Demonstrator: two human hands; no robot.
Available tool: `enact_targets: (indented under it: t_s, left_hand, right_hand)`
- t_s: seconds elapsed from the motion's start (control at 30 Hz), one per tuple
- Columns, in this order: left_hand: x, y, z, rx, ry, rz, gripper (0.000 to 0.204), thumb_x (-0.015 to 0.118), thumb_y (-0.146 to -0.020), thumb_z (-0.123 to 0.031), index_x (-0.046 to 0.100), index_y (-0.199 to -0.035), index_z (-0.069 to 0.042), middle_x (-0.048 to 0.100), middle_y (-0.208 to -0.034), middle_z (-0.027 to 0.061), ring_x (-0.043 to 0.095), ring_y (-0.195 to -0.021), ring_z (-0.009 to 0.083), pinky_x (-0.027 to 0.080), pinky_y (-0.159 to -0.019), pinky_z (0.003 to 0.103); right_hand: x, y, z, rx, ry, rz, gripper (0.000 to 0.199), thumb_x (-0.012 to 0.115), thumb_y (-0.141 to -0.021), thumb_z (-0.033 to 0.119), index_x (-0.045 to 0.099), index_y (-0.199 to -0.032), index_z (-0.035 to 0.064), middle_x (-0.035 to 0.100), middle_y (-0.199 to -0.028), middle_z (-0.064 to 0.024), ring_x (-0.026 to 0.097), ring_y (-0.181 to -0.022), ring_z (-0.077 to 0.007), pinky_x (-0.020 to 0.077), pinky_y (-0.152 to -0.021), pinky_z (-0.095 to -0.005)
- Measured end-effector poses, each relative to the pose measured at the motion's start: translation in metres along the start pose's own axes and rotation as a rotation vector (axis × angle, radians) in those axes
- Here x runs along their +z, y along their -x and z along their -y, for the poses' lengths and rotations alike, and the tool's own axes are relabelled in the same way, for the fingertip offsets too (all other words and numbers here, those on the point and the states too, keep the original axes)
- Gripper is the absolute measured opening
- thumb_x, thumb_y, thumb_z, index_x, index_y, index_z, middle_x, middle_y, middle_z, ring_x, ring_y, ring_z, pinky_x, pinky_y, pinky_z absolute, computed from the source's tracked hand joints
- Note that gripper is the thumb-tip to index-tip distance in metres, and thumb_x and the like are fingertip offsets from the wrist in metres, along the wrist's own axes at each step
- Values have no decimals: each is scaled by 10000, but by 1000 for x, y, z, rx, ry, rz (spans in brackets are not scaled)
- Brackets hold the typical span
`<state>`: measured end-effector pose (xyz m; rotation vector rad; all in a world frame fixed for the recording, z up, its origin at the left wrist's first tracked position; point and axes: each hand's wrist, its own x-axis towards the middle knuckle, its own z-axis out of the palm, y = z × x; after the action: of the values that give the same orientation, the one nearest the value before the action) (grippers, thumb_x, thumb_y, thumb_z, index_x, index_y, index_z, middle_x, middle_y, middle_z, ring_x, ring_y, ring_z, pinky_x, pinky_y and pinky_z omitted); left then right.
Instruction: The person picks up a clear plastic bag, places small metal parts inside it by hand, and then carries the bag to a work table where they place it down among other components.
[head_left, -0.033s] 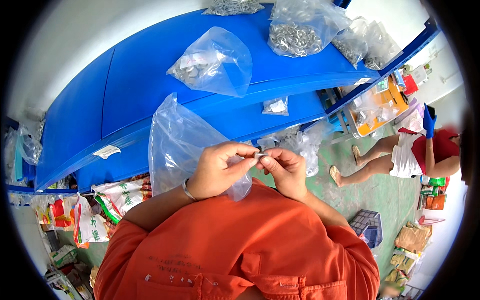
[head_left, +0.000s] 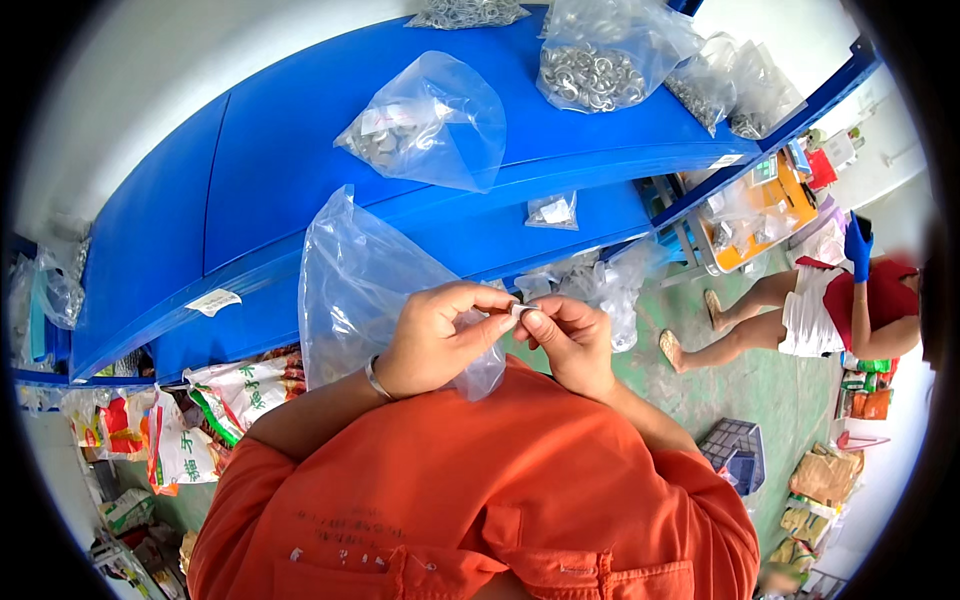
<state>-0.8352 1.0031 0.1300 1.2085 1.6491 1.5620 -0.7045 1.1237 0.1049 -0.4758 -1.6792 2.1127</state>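
Observation:
A small silvery metal piece is pinched between the fingertips of both hands, in front of my chest; its exact kind is too small to tell. My left hand grips its left end with thumb and forefinger, and my right hand has its right end. A large clear plastic bag hangs by my left hand and wrist, its lower part showing under the palm. Whether the other left fingers hold that bag is hidden. Ahead on the blue shelf lies a clear bag of metal parts.
More bags of metal rings stand along the shelf's far right. A small bag lies on the lower shelf. To the right, a person wearing a blue glove holds a dark object near an orange table. A grey crate sits on the floor.
The small metal piece has turned slightly between my fingertips. The other person's gloved hand has shifted a little. Everything else looks the same.

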Motion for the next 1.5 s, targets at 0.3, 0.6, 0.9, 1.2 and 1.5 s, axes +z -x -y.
enact_targets:
  t_s: [0.3, 0.6, 0.9, 1.2, 1.5]
  left_hand:
    - [0, 1, 4, -26, 110, 29, 170, 593, -801, -49, 589, -964, 2, 615, -898, 63, 569, -815, 99, 456, -701, 232]
    - [-2, 4, 9, -72, 192, 20, 154, 559, -824, -38, 584, -962, 26, 618, -915, 80, 577, -827, 111, 467, -729, 228]
    - [-3, 4, 5, -56, 141, -2, 159, 557, -818, -18, 591, -968, 20, 620, -921, 92, 584, -838, 119, 474, -728, 229]
    - [-10, 8, -2, -160, 202, 30, 180, 557, -827, -56, 568, -994, 11, 612, -896, 71, 589, -826, 111, 468, -715, 232]
    - [-24, 25, 2, -134, 252, -18, 145, 550, -825, -53, 578, -957, 2, 621, -869, 74, 606, -816, 122, 481, -702, 234]
  right_hand:
    - [-1, -2, 1, 108, -248, 84, 156, 471, -891, 131, 566, -884, 8, 586, -756, -43, 516, -672, -77, 417, -560, -195]
    - [7, -5, -8, -125, -191, 108, 254, 537, -788, -80, 499, -1031, -18, 573, -911, -92, 560, -814, -139, 480, -705, -252]
    - [9, -5, -8, -163, -184, 102, 287, 542, -771, -115, 514, -1037, -11, 572, -924, -66, 548, -835, -106, 458, -734, -219]
    - [3, -21, 7, -79, -456, 133, 29, 524, -835, 50, 507, -852, 34, 554, -832, -88, 537, -676, -124, 428, -478, -215]
    - [41, -129, 84, -443, 589, 46, 131, 542, -825, 88, 616, -897, 7, 601, -688, -59, 511, -538, -99, 398, -482, -216]
